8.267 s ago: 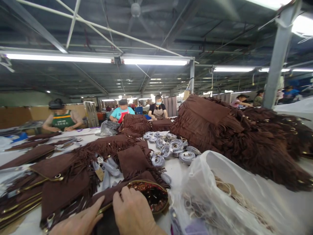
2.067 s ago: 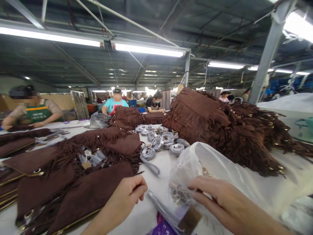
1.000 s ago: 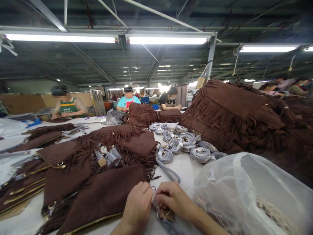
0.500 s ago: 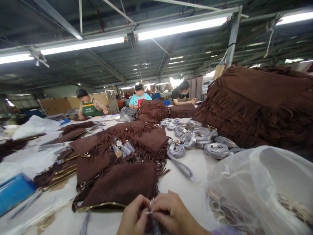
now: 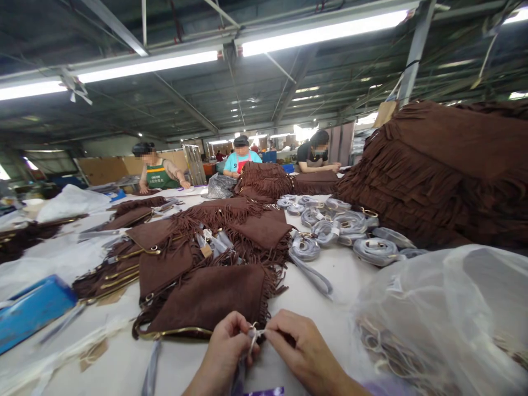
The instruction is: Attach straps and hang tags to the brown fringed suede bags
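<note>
At the table's near edge, my left hand (image 5: 226,347) is closed in a pinch on a thin white string (image 5: 254,333), which looks looped or knotted. Thumb and forefinger of my right hand (image 5: 300,344) pinch the same string from the other side. Beneath my left hand hangs a greyish strip (image 5: 239,377), partly hidden, that looks like a plastic-wrapped strap. Just beyond my hands lies a brown suede bag (image 5: 210,300) with a gold zipper and fringe. A bit of shiny purple (image 5: 264,391) shows at the bottom edge.
More brown fringed bags (image 5: 165,267) lie beyond and left. Several coiled, wrapped straps (image 5: 305,247) sit at centre right, before a tall stack of fringed bags (image 5: 449,148). A clear plastic bag of strings (image 5: 445,297) is at right, a blue bin (image 5: 39,313) at left. Three co-workers sit opposite.
My hands have moved apart a little, and the white string now stretches between them. A brown tag seen behind my right hand no longer shows. The view has shifted slightly left.
</note>
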`<state>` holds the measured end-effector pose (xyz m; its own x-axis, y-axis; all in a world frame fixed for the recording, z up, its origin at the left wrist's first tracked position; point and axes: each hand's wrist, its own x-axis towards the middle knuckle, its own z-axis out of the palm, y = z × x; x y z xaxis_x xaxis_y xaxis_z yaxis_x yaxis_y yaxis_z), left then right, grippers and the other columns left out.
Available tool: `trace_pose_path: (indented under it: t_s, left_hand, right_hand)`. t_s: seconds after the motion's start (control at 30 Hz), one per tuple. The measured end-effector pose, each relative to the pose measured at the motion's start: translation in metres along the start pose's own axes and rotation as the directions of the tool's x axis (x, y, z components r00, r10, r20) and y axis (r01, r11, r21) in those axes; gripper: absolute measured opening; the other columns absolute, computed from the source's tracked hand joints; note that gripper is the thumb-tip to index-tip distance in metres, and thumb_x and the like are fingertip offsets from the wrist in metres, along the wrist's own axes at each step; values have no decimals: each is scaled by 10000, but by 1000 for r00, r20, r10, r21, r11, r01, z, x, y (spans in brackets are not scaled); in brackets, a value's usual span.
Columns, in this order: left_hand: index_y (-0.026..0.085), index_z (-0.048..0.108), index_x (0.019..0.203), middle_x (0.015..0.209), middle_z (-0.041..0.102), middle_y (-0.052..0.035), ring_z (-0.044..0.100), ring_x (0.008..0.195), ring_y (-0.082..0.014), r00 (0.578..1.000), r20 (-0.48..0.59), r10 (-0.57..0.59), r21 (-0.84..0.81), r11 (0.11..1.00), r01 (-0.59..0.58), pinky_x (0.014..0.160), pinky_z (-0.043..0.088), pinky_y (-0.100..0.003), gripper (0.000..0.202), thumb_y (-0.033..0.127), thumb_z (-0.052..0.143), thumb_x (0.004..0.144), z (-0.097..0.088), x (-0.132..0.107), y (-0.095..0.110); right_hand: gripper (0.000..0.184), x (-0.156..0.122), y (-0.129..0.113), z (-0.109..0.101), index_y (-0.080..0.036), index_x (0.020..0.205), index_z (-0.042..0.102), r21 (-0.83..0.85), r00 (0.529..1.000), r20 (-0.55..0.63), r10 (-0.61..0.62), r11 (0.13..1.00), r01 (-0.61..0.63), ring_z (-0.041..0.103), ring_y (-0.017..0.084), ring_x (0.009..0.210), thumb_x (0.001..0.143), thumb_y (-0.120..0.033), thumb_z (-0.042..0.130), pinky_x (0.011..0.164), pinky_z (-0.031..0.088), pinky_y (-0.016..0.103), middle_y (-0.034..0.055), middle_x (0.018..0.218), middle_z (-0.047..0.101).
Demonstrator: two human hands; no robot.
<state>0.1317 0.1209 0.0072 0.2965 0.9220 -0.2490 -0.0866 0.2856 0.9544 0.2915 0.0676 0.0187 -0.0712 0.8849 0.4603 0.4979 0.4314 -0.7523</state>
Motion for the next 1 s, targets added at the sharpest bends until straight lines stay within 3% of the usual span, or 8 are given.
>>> trace_pose_path:
  t_s: [0.07, 0.23, 0.53, 0.77, 1.0]
  left_hand:
    - [225, 405, 641, 459, 606, 28, 420, 367, -78, 1000, 21, 11, 55, 998, -12, 394, 275, -177, 208, 241, 539, 481, -1, 0, 0]
    - [226, 430, 717, 440, 591, 43, 406, 337, -75, 996, 33, 87, 153, 984, -91, 360, 264, -167, 211, 284, 525, 538, -4, 5, -13]
    - [182, 525, 806, 626, 578, 44, 541, 451, -102, 993, 65, 98, 196, 974, -109, 366, 344, -178, 263, 287, 559, 567, -2, -3, -8]
    - [185, 553, 857, 608, 538, 58, 538, 478, -104, 983, 112, 142, 282, 944, -169, 413, 350, -186, 253, 267, 543, 618, 2, -13, -3]
    - [180, 568, 891, 628, 541, 51, 554, 499, -122, 984, 111, 139, 297, 940, -166, 426, 360, -200, 281, 241, 521, 620, 3, -15, -3]
  right_hand:
    - [221, 0, 7, 0, -181, 642, 611, -103, 999, -29, 46, 994, -48, 528, 119, 579, 852, -182, 542, 561, 340, 222, -5, 612, 579]
    - [191, -1, 17, 7, -183, 622, 591, -265, 1000, -3, 8, 964, -8, 512, 123, 588, 797, -131, 536, 570, 297, 240, -6, 605, 562]
    - [172, 4, 18, 5, -190, 621, 604, -273, 994, 109, 18, 962, 12, 529, 121, 596, 765, -120, 542, 569, 299, 230, -11, 601, 589]
    - [164, 7, 16, 5, -194, 647, 644, -367, 989, 150, 11, 929, 45, 535, 124, 591, 776, -124, 570, 563, 299, 235, -10, 623, 599]
    - [171, 7, 9, -1, -193, 617, 661, -283, 985, 169, 38, 959, 12, 476, 115, 544, 728, -124, 551, 558, 292, 237, -24, 570, 571]
